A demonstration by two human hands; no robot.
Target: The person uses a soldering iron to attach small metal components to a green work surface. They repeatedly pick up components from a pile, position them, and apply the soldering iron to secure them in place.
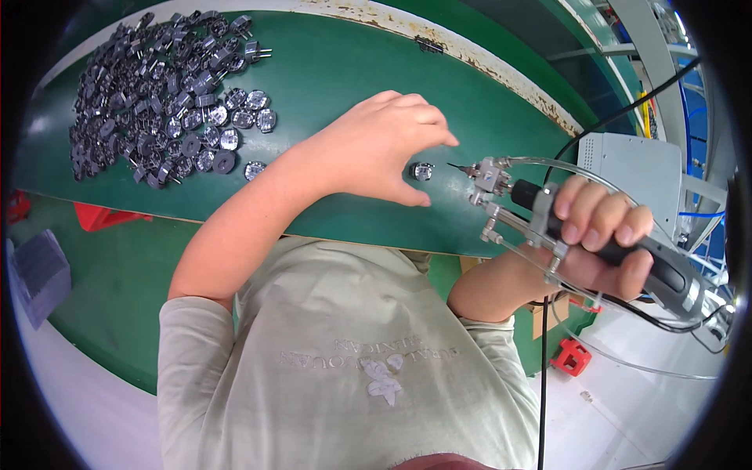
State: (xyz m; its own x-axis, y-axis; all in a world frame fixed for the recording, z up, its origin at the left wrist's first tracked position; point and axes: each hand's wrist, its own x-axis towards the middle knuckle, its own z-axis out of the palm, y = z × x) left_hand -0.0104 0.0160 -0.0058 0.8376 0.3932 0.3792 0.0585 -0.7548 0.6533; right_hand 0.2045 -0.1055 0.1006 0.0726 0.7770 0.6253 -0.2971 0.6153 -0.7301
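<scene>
My left hand (384, 141) is spread over the green work surface (337, 47), thumb and fingers apart on either side of a small round black plug part (421, 171) with shiny metal inside. No contact between the fingers and that part is visible. Wrapped around the black grip of a handheld powered screwdriver (670, 274) is my right hand (599, 227). The tool's metal head, fitted with clear tubes, points left, and its thin tip stops just right of the plug part. Another similar plug part (254, 170) lies beside my left forearm.
A large heap of black plug parts (157, 102), some with metal pins, covers the surface's left end. At the right stand a grey box-shaped machine (638, 176) and a metal frame, with black cable and hoses. A red plastic piece (571, 357) lies below right.
</scene>
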